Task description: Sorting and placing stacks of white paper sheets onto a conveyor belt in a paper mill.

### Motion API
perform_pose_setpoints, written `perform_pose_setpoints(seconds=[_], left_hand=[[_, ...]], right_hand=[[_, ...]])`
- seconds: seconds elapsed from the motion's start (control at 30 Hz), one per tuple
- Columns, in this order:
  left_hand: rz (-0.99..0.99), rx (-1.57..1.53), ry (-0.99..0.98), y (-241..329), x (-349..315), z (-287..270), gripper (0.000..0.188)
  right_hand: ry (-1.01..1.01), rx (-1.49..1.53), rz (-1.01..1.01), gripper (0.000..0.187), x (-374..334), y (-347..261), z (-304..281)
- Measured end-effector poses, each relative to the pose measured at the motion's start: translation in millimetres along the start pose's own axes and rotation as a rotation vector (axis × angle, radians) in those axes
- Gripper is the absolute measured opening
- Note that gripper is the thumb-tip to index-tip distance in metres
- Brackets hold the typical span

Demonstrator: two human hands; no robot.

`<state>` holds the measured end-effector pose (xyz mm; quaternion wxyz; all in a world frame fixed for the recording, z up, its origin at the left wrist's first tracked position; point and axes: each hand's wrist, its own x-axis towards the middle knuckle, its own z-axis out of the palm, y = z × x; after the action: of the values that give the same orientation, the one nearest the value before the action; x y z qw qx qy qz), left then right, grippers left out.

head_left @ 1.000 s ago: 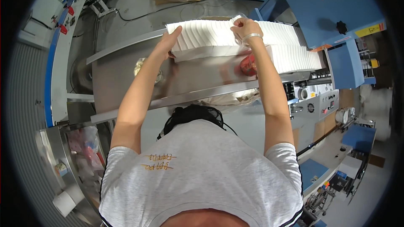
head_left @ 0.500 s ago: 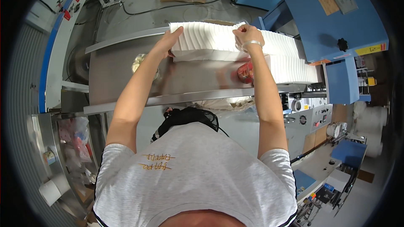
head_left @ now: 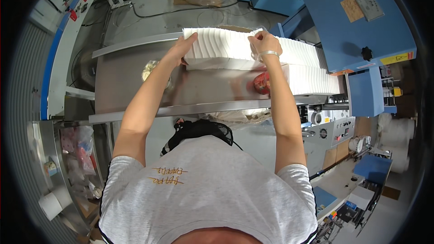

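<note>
A long row of white folded paper tissues (head_left: 221, 47), packed upright side by side, lies along the far side of a metal chute (head_left: 129, 74). My left hand (head_left: 182, 49) grips the row's left end, its thumb over the near top edge and the other fingers against the end face, partly hidden. Farther right, my right hand (head_left: 266, 45) is closed in a pinch at the top of the same row, where the tissues bulge slightly. A bracelet circles that wrist. A second, shorter white row (head_left: 312, 80) sits nearer to me, beyond my right forearm.
A red round container (head_left: 262, 83) stands in the chute beside my right forearm. By my left forearm is a pale crumpled bundle (head_left: 150, 69). A blue machine (head_left: 361, 22) borders the chute's right end. A metal rail (head_left: 181, 110) runs along the near edge.
The right hand has shifted slightly left along the row, still pinched. My left hand keeps its hold on the left end. The whole view has moved a little.
</note>
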<state>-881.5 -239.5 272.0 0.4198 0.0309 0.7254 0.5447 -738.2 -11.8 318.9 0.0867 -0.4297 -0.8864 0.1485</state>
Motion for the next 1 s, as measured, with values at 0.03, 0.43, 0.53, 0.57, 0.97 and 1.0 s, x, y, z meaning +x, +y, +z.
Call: perform_pose_setpoints(seconds=[0.03,0.43,0.53,0.57,0.97,1.0], left_hand=[[0.002,0.002,-0.001,2.8,-5.5,0.7,0.078],[0.016,-0.008,-0.005,-1.3,0.9,-1.8,0.075],[0.022,0.003,0.000,1.2,0.6,-1.6,0.074],[0.024,0.014,0.006,2.2,0.5,-1.7,0.074],[0.023,-0.030,-0.025,-7.6,-1.1,-2.1,0.084],[0.006,-0.013,-0.012,-8.0,0.3,-2.2,0.086]], right_hand=[[-0.018,-0.023,0.002,0.027,0.3,-0.7,-0.3],[-0.040,-0.019,-0.016,0.025,7.1,3.9,2.7],[-0.061,-0.008,0.018,0.019,7.0,0.2,0.1],[-0.058,-0.007,0.017,0.019,6.7,-0.6,0.2],[0.129,-0.019,-0.286,0.011,-8.9,15.2,22.7],[0.135,-0.014,-0.287,0.011,-6.5,14.4,21.9]])
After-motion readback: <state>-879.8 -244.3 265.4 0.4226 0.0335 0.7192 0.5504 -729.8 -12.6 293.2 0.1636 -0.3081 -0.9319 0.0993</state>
